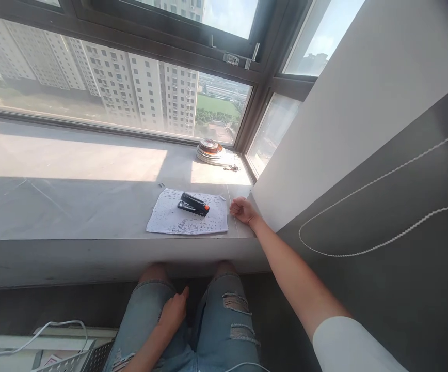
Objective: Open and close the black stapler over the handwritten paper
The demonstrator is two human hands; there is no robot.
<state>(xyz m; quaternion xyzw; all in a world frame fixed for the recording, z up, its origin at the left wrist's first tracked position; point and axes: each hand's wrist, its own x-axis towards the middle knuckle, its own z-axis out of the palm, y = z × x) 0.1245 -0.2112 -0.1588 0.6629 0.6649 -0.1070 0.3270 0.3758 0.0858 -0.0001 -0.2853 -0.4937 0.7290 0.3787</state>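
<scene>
So the black stapler sits on the written-on paper on the sill, left of the right hand — easily the nearer one. Its long axis slants, orange end toward that hand. Right fingers look curled in, left hand is well apart over the jeans — can't tell if either's gripping anything.

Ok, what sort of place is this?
Likely a high-rise room, perhaps a home: a wide ledge runs under the window frame, tower blocks outside are seen from high up, and a looped cord hangs at right.
</scene>
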